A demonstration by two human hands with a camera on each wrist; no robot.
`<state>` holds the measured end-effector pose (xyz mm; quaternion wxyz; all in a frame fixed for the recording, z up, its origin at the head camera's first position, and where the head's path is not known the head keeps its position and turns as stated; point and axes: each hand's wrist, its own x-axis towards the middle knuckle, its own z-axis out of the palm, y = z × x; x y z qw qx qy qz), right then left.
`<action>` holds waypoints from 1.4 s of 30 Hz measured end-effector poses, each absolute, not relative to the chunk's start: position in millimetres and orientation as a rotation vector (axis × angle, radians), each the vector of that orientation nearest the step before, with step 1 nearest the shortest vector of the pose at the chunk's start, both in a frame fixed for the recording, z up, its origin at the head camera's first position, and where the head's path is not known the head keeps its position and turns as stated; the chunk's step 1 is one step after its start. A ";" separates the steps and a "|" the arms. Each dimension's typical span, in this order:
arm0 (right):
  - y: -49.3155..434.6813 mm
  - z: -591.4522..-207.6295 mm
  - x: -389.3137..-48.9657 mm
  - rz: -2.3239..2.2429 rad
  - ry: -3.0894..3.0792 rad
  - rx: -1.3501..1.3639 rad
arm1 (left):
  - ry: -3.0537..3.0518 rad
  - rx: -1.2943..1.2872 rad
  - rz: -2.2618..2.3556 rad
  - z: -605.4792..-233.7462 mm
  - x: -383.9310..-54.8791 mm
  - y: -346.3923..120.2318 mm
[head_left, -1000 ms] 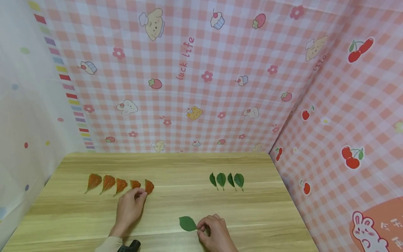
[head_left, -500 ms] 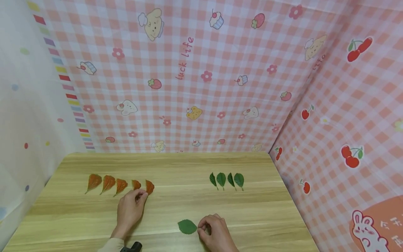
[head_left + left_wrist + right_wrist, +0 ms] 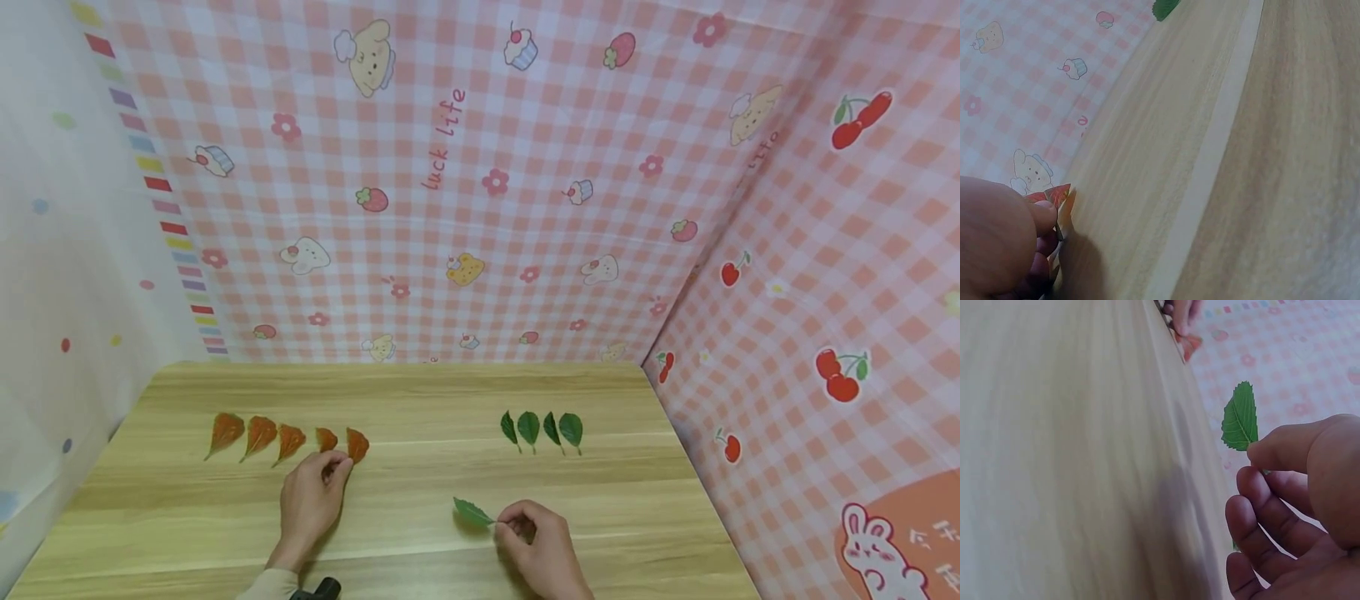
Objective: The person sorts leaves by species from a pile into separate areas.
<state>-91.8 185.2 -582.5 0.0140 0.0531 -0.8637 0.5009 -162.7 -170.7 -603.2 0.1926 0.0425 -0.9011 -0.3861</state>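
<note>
My left hand pinches the stem of the rightmost orange-red leaf at the end of a row on the table. In the left wrist view, the thumb partly covers that leaf. Between thumb and forefinger, my right hand holds a green leaf by its stem, its blade pointing left and tilted. Its toothed edge shows in the right wrist view, where the green leaf stands up from my fingertips.
Several more orange-red leaves form the row at the back left. A row of several green leaves lies at the back right of the wooden table. Behind it hangs a pink checked cloth.
My right hand has moved right and slightly away from me, carrying the green leaf, which has turned more edge-on. The left hand has barely moved.
</note>
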 end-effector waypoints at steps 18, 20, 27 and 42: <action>225.7 -570.7 -103.8 1.589 -2.514 -0.165 | -2.539 0.169 -1.089 -604.2 -162.0 -169.7; 231.4 -567.9 -105.9 1.580 -2.497 -0.218 | -2.540 0.162 -1.093 -604.2 -161.9 -170.4; 247.0 -558.7 -113.8 1.526 -2.409 -0.405 | -2.532 0.141 -1.100 -604.9 -162.1 -171.3; 291.1 -559.4 -146.8 1.331 -2.248 -0.676 | -2.518 0.119 -1.092 -608.2 -162.8 -172.2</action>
